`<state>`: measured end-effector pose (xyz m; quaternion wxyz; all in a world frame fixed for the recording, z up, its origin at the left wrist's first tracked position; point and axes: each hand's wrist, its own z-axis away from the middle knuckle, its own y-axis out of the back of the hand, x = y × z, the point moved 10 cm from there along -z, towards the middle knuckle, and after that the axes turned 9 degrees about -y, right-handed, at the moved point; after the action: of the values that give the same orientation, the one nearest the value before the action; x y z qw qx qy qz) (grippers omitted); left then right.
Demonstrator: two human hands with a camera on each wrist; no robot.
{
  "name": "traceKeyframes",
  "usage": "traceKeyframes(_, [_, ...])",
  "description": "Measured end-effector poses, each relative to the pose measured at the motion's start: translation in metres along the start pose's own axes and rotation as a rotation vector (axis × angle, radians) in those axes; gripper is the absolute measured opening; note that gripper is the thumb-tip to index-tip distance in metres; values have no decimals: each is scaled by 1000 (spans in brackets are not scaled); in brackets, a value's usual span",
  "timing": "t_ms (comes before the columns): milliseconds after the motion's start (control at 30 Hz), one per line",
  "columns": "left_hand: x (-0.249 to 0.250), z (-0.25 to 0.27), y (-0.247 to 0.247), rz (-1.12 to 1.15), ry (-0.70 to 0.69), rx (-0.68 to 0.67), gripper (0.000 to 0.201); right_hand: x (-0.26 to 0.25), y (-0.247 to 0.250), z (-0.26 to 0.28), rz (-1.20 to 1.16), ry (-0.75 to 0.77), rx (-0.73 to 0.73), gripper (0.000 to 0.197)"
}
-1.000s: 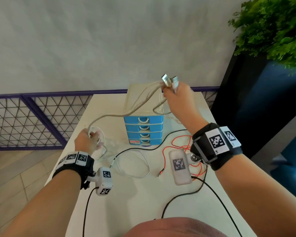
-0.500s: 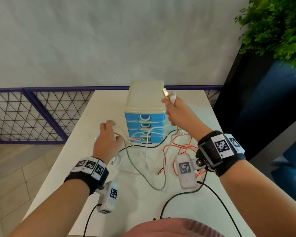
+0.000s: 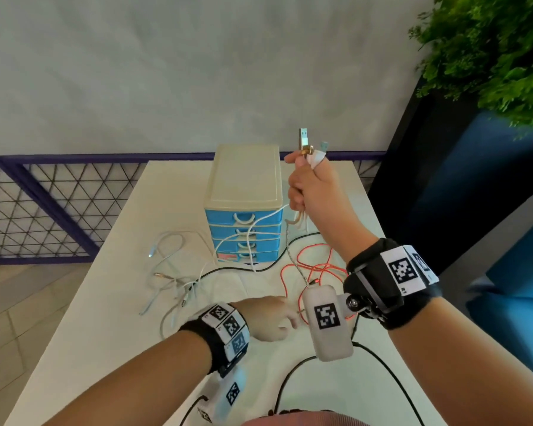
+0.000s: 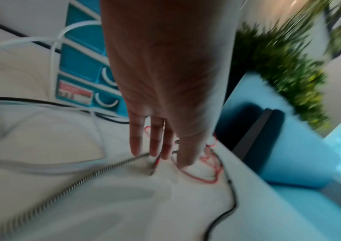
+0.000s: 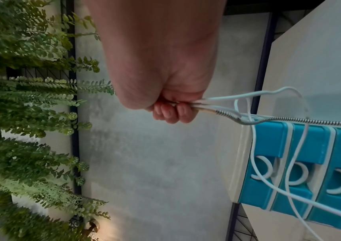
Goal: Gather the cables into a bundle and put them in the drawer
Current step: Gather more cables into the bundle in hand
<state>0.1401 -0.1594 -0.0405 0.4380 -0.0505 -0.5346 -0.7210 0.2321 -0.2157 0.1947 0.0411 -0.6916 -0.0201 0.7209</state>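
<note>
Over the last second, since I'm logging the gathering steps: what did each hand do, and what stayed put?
The left hand let go of the white cable on the table's left and crossed right to the red cable, fingers straight over it. The right hand dipped, then rose again, still gripping the cable ends. The drawer unit stayed shut.

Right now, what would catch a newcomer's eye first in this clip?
The raised right hand beside the blue drawer unit, gripping cable ends with plugs sticking up and cords trailing over the closed drawer fronts. Next, the red cable tangled on the white table at its right, where the left hand reaches with straight fingers.
</note>
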Motion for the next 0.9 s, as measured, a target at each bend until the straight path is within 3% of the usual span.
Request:
traceKeyframes(100, [-46, -7, -20, -90, 97, -50, 29, 1, 0, 2, 1, -10, -6, 19])
traceKeyframes(200, [-52, 3, -13, -92, 155, 24, 34, 2, 1, 5, 12, -17, -2, 21])
traceKeyframes(467, [-48, 6, 9, -240, 253, 218, 3, 12, -2, 8, 93, -21, -23, 20])
traceKeyframes(567, [-41, 15, 32, -212, 275, 303, 9, 16, -3, 6, 137, -10, -27, 20])
traceKeyframes(700, [-29, 25, 63, -122, 190, 347, 15, 30, 2, -4, 301, -6, 9, 18])
traceKeyframes(900, [20, 72, 137, 52, -7, 465, 12, 65, -8, -7, 519, -64, -141, 24])
